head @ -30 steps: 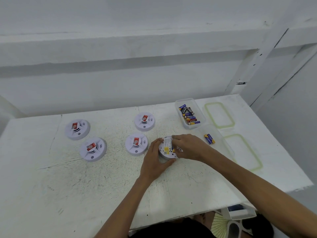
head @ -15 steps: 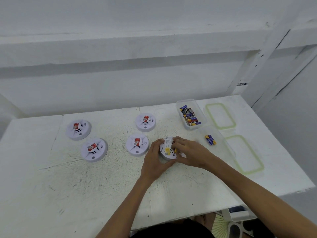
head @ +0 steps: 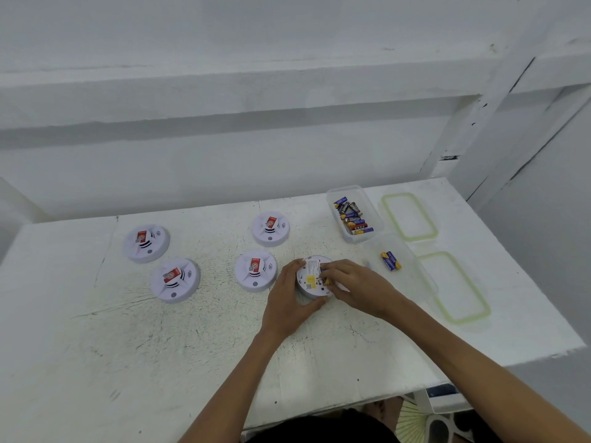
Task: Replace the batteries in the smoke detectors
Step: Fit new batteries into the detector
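Five smoke detectors are lying on the white table (head: 192, 340). The upturned detector (head: 311, 276) is serving as my landmark, with the four face-up detectors (head: 256, 274) sitting to its left. The left hand (head: 287, 302) is cupping its rim, fingers curled round it. The right hand (head: 355, 286) is pinching what looks like a battery (head: 327, 280) at its bay, though that is too small for me to confirm.

I am worrying that the cell is going in reversed or skewed, then springing out and rolling off the table.

Right of the detector a clear tub (head: 425, 276) is holding two batteries (head: 390, 260). Beyond it a fuller tub (head: 343, 188) and two green-rimmed lids (head: 409, 219) are lying. The tabletop is looking scuffed and speckled, backing onto bare white walls.
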{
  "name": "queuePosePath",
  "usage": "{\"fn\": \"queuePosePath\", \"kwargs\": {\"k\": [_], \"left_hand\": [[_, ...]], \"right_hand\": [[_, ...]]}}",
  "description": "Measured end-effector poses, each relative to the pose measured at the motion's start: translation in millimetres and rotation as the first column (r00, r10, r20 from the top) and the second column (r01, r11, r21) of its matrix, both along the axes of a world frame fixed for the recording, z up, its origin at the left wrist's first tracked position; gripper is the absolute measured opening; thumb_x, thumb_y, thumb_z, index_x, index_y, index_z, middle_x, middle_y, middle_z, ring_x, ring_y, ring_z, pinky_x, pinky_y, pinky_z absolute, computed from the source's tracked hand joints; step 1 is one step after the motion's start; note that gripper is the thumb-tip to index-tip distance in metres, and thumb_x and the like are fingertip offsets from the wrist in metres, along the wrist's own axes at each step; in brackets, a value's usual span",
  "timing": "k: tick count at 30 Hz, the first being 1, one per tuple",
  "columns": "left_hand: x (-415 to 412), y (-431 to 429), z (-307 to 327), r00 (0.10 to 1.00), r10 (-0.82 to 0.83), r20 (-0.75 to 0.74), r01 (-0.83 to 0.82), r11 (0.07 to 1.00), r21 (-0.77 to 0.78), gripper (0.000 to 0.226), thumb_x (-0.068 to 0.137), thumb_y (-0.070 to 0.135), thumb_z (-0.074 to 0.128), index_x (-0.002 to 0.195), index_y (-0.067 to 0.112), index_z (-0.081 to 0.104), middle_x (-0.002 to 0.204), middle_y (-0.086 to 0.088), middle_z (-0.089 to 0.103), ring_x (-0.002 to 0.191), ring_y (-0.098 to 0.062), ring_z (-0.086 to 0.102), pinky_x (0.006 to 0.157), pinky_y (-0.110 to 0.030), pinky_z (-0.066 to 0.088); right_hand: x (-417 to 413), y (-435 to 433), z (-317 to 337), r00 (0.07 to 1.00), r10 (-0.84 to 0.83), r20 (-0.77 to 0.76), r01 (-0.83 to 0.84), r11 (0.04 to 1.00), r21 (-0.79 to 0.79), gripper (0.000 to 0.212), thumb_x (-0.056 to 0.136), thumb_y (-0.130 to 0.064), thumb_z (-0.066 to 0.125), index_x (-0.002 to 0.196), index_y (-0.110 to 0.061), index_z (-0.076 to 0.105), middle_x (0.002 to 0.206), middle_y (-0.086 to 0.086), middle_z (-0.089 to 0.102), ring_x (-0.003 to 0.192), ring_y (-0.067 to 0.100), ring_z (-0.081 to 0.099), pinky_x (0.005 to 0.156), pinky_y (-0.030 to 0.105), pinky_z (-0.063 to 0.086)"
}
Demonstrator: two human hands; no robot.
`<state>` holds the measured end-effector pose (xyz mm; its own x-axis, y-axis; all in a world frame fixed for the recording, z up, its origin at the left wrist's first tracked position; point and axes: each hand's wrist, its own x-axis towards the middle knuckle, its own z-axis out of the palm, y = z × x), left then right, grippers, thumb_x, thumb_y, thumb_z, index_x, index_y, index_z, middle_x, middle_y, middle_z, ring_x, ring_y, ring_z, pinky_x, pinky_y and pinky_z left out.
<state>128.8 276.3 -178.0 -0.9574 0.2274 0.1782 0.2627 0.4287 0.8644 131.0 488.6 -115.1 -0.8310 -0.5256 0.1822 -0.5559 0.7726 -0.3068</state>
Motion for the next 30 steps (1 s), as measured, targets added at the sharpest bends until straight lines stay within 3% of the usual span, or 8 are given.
{"fn": "queuePosePath", "kwargs": {"k": [5,9,14,20,22,24,28,30], "left_hand": [[0.1,0.3,0.7,1.000,0.007,0.010,-0.007,1.000,-0.014,0.088,0.074,0.052,0.086,0.143,0.019,0.043,0.143,0.005,0.051,0.131,-0.012,0.052,0.102,-0.039,0.052],[1.1,0.6,0.7,1.000,0.010,0.014,-0.010,1.000,-0.021,0.087,0.074,0.054,0.085,0.143,0.019,0.044,0.143,0.006,0.051,0.132,-0.011,0.051,0.103,-0.039,0.052],[2.9,-0.6,4.2,1.000,0.007,0.023,-0.006,0.999,-0.038,0.088,0.075,0.057,0.084,0.144,0.023,0.042,0.145,0.011,0.047,0.134,-0.004,0.046,0.104,-0.034,0.051],[2.9,-0.2,6.0,0.999,0.009,0.038,-0.008,1.000,-0.027,0.090,0.073,0.061,0.082,0.144,0.024,0.043,0.145,0.013,0.047,0.134,-0.007,0.048,0.105,-0.039,0.051],[3.2,-0.1,6.5,0.999,0.009,0.036,-0.009,1.000,-0.023,0.090,0.073,0.061,0.082,0.144,0.023,0.043,0.146,0.012,0.047,0.134,-0.008,0.048,0.105,-0.040,0.051],[3.1,-0.5,6.9,0.999,0.011,0.033,-0.010,1.000,-0.030,0.090,0.073,0.061,0.083,0.145,0.023,0.043,0.147,0.012,0.047,0.135,-0.008,0.048,0.105,-0.041,0.050],[2.9,-0.4,6.9,0.999,0.005,0.038,-0.004,0.999,-0.037,0.091,0.073,0.063,0.082,0.145,0.024,0.042,0.148,0.012,0.047,0.135,-0.008,0.047,0.106,-0.042,0.049],[2.7,-0.5,6.6,0.999,0.007,0.048,-0.006,0.999,-0.038,0.091,0.072,0.064,0.081,0.145,0.025,0.042,0.148,0.013,0.046,0.136,-0.008,0.047,0.107,-0.042,0.049]], "right_hand": [[1.0,-0.6,-0.8,0.998,-0.014,-0.065,0.014,1.000,0.001,0.027,0.097,-0.022,0.062,0.122,-0.013,0.066,0.124,0.006,0.068,0.111,0.021,0.064,0.081,0.032,0.059],[2.0,-6.0,2.8,0.979,-0.204,0.013,0.202,0.959,-0.199,0.025,0.101,-0.023,0.055,0.122,-0.014,0.065,0.112,0.004,0.071,0.094,0.015,0.066,0.073,0.022,0.053],[-6.7,-1.8,13.3,0.897,-0.427,0.118,0.431,0.781,-0.452,0.019,0.102,-0.016,0.051,0.115,-0.015,0.064,0.098,-0.004,0.069,0.084,0.006,0.063,0.066,0.019,0.054],[-15.3,25.3,21.2,0.749,-0.620,0.235,0.624,0.540,-0.565,0.011,0.103,-0.025,0.048,0.111,-0.019,0.054,0.085,-0.008,0.065,0.078,0.007,0.064,0.065,0.029,0.054],[-17.0,34.6,21.8,0.707,-0.644,0.291,0.664,0.464,-0.586,0.010,0.102,-0.026,0.051,0.108,-0.018,0.051,0.084,-0.004,0.067,0.075,0.011,0.065,0.062,0.031,0.057],[-17.8,41.0,21.7,0.676,-0.652,0.342,0.697,0.417,-0.583,0.014,0.101,-0.026,0.055,0.105,-0.013,0.051,0.086,0.007,0.069,0.072,0.020,0.066,0.057,0.021,0.055],[-16.8,49.4,15.4,0.660,-0.663,0.354,0.737,0.480,-0.475,0.016,0.099,-0.029,0.058,0.099,-0.014,0.053,0.080,0.004,0.068,0.067,0.022,0.066,0.058,0.025,0.054],[-14.9,51.3,10.0,0.671,-0.667,0.324,0.736,0.546,-0.400,0.014,0.099,-0.030,0.058,0.093,-0.018,0.053,0.073,-0.002,0.066,0.060,0.016,0.061,0.056,0.020,0.046]]}}
